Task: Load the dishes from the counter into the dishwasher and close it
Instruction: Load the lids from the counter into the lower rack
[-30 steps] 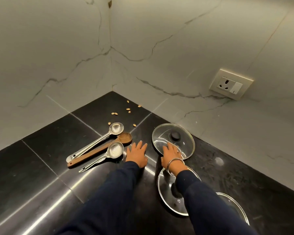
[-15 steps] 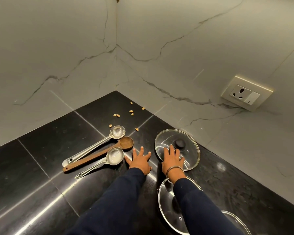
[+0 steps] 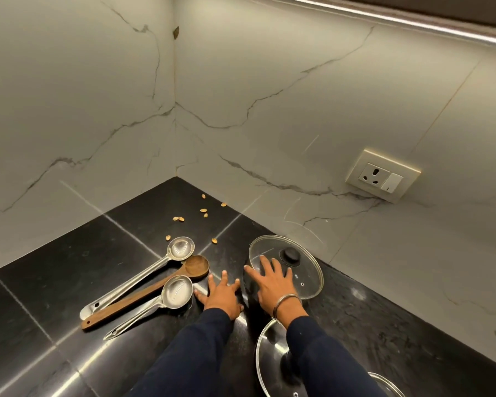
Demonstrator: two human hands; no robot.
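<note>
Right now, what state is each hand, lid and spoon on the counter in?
Left hand: open, fingers spread, flat on the black counter.
Right hand: open, fingers resting on the far glass lid.
Far glass lid: lying flat, knob up.
Near glass lid: flat, partly hidden by the right sleeve.
Long steel spoon, wooden spoon, short steel spoon: lying side by side, bowls up, untouched.
Wall socket: nothing plugged in.

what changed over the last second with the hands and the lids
The right hand slid further onto the far round glass lid with the black knob, its straight fingers nearer the knob. The left hand stayed flat on the black counter beside the steel ladles; nothing gripped or lifted. Ladles, wooden spoon and near glass lid stayed put.
</note>
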